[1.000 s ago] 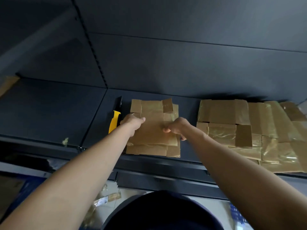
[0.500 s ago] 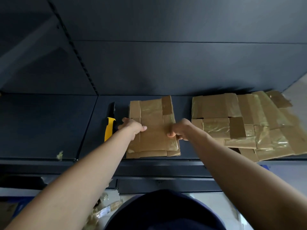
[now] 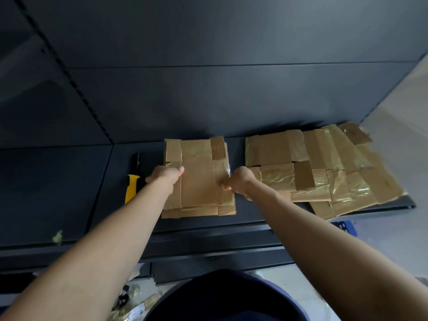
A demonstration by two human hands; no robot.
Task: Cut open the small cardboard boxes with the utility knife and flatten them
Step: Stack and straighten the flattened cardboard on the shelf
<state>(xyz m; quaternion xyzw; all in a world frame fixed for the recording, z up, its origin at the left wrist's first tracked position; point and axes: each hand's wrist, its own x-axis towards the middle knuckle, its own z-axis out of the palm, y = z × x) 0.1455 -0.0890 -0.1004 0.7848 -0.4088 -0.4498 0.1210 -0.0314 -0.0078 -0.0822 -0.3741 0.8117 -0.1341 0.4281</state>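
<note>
Dark metal shelf (image 3: 58, 193), matte, dimly lit. Dark back panel (image 3: 208, 100) behind it, horizontal seam across. Perforated upright strip (image 3: 76, 89) runs diagonally, upper left. Pale wall (image 3: 398, 126) at far right, brighter. Light floor (image 3: 284, 281) below shelf edge, tape scraps (image 3: 136, 306) lying lower left.

This looks like a shop or stockroom: dark metal retail shelving (image 3: 69, 181) with a slotted upright (image 3: 76, 89) and plain back panels (image 3: 231, 100), flattened taped cardboard boxes (image 3: 324, 167) stacked on it, and packaging scraps (image 3: 136, 295) on the pale floor below.
</note>
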